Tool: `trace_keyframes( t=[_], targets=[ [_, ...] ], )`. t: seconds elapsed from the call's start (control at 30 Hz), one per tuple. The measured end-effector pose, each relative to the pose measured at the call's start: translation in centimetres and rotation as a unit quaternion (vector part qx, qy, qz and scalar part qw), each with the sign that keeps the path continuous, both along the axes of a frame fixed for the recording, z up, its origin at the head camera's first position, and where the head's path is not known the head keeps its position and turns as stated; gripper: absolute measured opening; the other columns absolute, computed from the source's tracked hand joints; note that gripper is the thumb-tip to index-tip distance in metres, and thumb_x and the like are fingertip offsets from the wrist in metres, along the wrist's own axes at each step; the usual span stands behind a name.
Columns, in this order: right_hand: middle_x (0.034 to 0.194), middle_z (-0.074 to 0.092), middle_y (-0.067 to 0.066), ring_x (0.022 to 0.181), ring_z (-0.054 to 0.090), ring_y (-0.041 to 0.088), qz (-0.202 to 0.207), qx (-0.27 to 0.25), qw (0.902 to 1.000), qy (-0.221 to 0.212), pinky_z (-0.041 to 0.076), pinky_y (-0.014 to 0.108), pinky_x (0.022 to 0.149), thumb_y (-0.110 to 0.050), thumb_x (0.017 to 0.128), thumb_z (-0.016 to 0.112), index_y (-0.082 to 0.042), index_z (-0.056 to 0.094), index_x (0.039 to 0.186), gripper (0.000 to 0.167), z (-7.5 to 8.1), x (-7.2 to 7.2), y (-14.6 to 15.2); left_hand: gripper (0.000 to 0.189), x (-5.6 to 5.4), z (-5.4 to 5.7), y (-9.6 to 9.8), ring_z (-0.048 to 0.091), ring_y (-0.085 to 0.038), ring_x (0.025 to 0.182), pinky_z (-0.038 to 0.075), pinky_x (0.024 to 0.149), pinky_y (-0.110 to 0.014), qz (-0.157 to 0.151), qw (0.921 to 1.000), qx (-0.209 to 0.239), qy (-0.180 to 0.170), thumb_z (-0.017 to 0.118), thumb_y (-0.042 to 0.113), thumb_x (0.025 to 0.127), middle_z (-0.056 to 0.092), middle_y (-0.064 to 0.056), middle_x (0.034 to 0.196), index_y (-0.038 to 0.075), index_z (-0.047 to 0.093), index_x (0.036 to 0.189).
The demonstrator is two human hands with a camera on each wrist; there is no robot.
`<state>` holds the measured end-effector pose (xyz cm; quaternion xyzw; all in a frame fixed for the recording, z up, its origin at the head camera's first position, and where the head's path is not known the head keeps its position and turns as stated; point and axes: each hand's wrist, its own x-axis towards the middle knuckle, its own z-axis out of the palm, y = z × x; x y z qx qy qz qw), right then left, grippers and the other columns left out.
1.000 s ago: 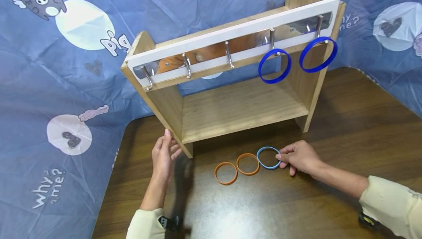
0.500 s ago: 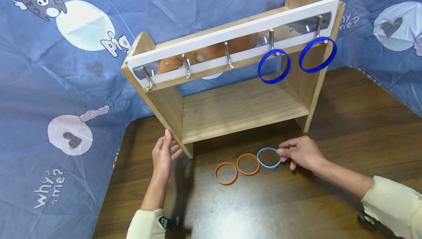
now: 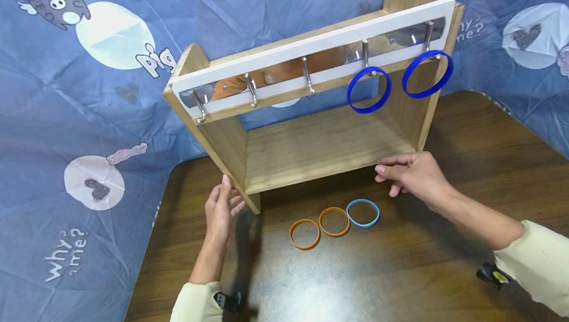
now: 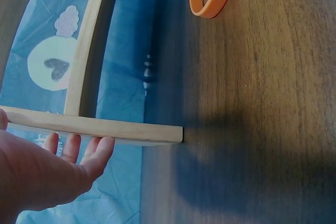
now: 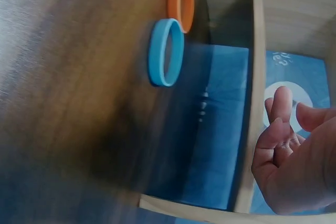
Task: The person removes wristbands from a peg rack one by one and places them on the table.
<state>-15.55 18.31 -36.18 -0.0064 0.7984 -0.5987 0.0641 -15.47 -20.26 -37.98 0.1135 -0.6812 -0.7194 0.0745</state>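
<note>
My left hand rests against the lower left side of a wooden rack, thumb at its front edge. In the left wrist view its relaxed fingers touch the outer face of the side panel. My right hand hovers at the rack's lower right, fingers loosely bent and nothing in them. Below it lies a light blue wristband on the table. Two orange wristbands, one in the middle and one at the left, lie in a row with it.
Metal hooks line the white rail atop the rack. Dark blue wristbands hang on the far right hook and the one beside it; the nearer blue band hangs left. A blue printed cloth surrounds the brown table.
My right hand has let go of the light blue wristband and moved up toward the rack's shelf. The band stays on the table. My left hand has not moved.
</note>
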Motion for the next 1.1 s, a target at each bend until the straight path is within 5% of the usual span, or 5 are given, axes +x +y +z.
trace_keyframes(
  t=[0.4, 0.53, 0.6, 0.77, 1.1],
  targets=[
    [0.082, 0.074, -0.004, 0.052, 0.064, 0.012, 0.011, -0.053, 0.9975, 0.046, 0.049, 0.024, 0.051, -0.022, 0.091, 0.069, 0.008, 0.058, 0.123, 0.045, 1.4, -0.5, 0.1, 0.046, 0.0, 0.1, 0.1, 0.058, -0.019, 0.099, 0.048, 0.094, -0.038, -0.003, 1.0, -0.002, -0.003, 0.045, 0.049, 0.099, 0.049, -0.01, 0.107, 0.004, 0.047, 0.107],
    [0.089, 0.074, 0.0, 0.054, 0.065, 0.014, 0.024, -0.136, 0.9877, 0.073, 0.05, 0.024, 0.053, -0.017, 0.092, 0.068, -0.003, 0.065, 0.118, 0.03, 2.2, -1.1, -0.1, 0.045, 0.0, 0.1, 0.1, 0.058, -0.019, 0.098, 0.049, 0.093, -0.038, -0.002, 1.0, -0.001, -0.003, 0.045, 0.048, 0.099, 0.05, -0.009, 0.106, 0.004, 0.047, 0.107],
    [0.095, 0.074, 0.003, 0.055, 0.066, 0.015, 0.039, -0.212, 0.9738, 0.073, 0.051, 0.024, 0.054, -0.014, 0.093, 0.066, -0.009, 0.068, 0.115, 0.023, 2.7, -1.4, -0.2, 0.045, 0.0, 0.1, 0.1, 0.058, -0.019, 0.098, 0.049, 0.093, -0.038, -0.003, 1.0, -0.002, -0.002, 0.045, 0.049, 0.099, 0.049, -0.009, 0.107, 0.004, 0.047, 0.107],
    [0.108, 0.071, 0.009, 0.058, 0.066, 0.017, 0.075, -0.388, 0.9169, 0.054, 0.054, 0.026, 0.06, -0.007, 0.094, 0.061, -0.01, 0.066, 0.118, 0.024, 3.5, -2.1, -0.8, 0.046, 0.1, 0.1, 0.1, 0.058, -0.019, 0.098, 0.048, 0.093, -0.038, -0.004, 1.0, -0.002, -0.002, 0.045, 0.049, 0.099, 0.049, -0.01, 0.107, 0.003, 0.046, 0.107],
    [0.103, 0.072, 0.011, 0.057, 0.066, 0.02, 0.083, -0.525, 0.8432, 0.079, 0.052, 0.027, 0.057, -0.004, 0.095, 0.057, -0.005, 0.066, 0.121, 0.027, 5.0, -2.8, -2.3, 0.047, 0.1, 0.1, 0.1, 0.058, -0.019, 0.097, 0.049, 0.092, -0.038, 0.003, 1.0, -0.003, -0.001, 0.046, 0.049, 0.099, 0.049, -0.009, 0.105, 0.003, 0.047, 0.106]
  ],
)
